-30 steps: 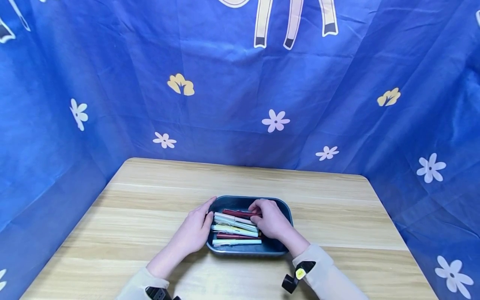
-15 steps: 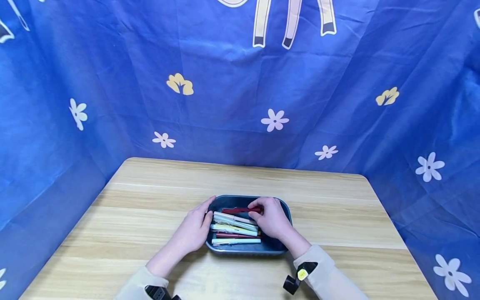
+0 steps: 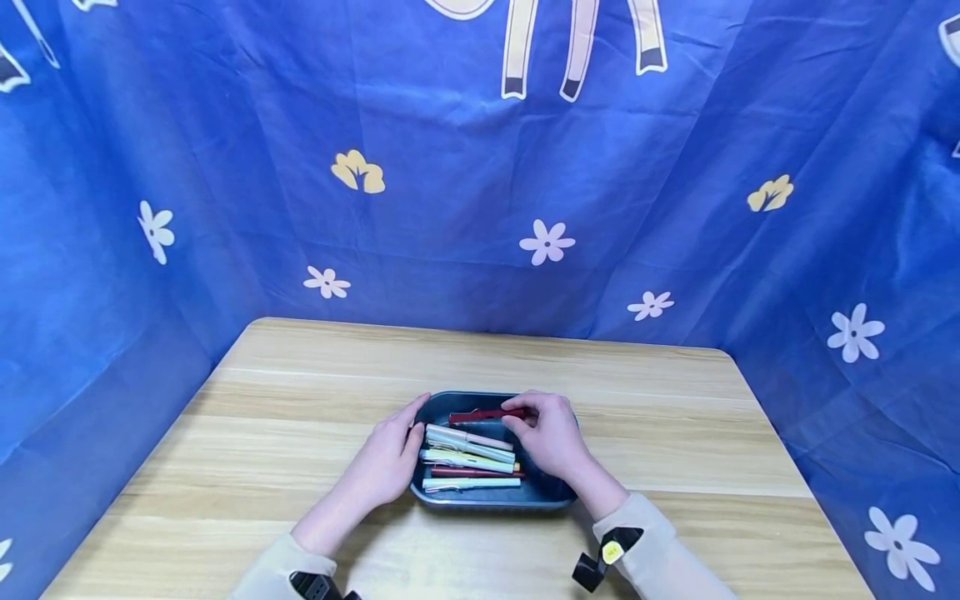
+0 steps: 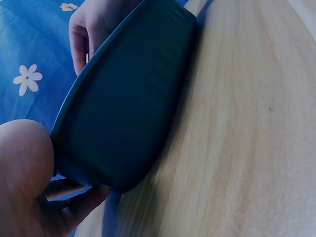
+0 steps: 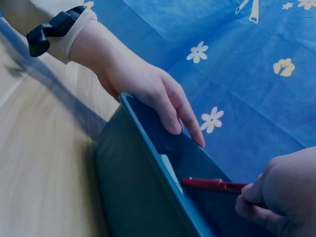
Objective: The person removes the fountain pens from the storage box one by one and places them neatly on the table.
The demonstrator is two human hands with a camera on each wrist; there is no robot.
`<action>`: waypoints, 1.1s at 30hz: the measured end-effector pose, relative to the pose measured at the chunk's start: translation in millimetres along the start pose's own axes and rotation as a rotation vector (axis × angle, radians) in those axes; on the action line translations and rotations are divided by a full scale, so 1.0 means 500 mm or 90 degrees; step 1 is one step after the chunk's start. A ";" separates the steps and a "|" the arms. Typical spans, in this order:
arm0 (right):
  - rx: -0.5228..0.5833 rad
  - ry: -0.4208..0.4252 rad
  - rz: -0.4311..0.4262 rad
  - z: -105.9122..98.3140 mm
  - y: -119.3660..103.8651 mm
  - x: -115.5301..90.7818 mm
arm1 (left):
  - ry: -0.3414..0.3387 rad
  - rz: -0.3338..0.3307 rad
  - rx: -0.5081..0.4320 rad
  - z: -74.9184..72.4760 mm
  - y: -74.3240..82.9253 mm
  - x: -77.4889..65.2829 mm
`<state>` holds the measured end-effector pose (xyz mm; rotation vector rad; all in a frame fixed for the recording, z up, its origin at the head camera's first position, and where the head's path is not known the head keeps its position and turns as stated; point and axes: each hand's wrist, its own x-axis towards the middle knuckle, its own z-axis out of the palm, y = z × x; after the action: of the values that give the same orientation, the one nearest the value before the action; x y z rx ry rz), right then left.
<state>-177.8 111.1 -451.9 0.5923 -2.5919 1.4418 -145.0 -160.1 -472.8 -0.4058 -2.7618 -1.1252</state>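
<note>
The tray [image 3: 495, 505] is gripped at its left end by the left hand [image 3: 384, 461]: the thumb is hooked over the rim on the inside, and the fingers are set against the outer wall. By the right hand [image 3: 557, 437], reached in over the right end, a red pen [image 3: 476, 416] is pinched between thumb and fingertips. The pen is held roughly lengthwise along the tray's far wall, its free end pointed to the left; whether the floor of the tray is touched by it cannot be told. From the other pens it is separated by a strip of bare floor.

Nearer the person, the rest are bunched towards the left, laid lengthwise: a silver pen [image 3: 468, 437] and a pale green pen [image 3: 480, 451], both slanted, then a yellow pen [image 3: 465, 460], a second red pen [image 3: 476, 472] partly covered by it, and, closest to the near wall, a pale blue pen [image 3: 472, 483].

The tray is set upright on the wood-grained worktop [image 3: 300, 417]. Behind and at both sides, a blue cloth [image 3: 450, 192] printed with flowers is hung. Both forearms are covered by light sleeves [image 3: 671, 554], with black devices [image 3: 588, 572] strapped at the wrists.
</note>
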 end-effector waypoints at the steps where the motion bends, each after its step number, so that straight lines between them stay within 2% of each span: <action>1: 0.010 0.005 -0.006 -0.001 0.002 0.000 | 0.000 -0.002 -0.001 0.000 0.000 0.000; 8: 0.099 0.026 -0.038 -0.020 0.008 -0.004 | 0.002 -0.006 -0.006 0.000 0.001 -0.001; 12: 0.127 0.028 -0.035 -0.035 0.009 -0.007 | 0.002 -0.008 -0.008 0.002 0.001 0.000; 23: 0.178 0.036 -0.020 -0.085 0.011 -0.027 | 0.003 -0.012 -0.010 0.003 0.002 -0.001; 33: 0.208 0.067 -0.020 -0.132 0.012 -0.045 | 0.014 0.002 -0.008 0.007 -0.001 0.000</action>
<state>-165.0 175.6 -427.3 0.5698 -2.2736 1.8492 -145.2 -158.2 -475.6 -0.3955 -2.7354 -1.1395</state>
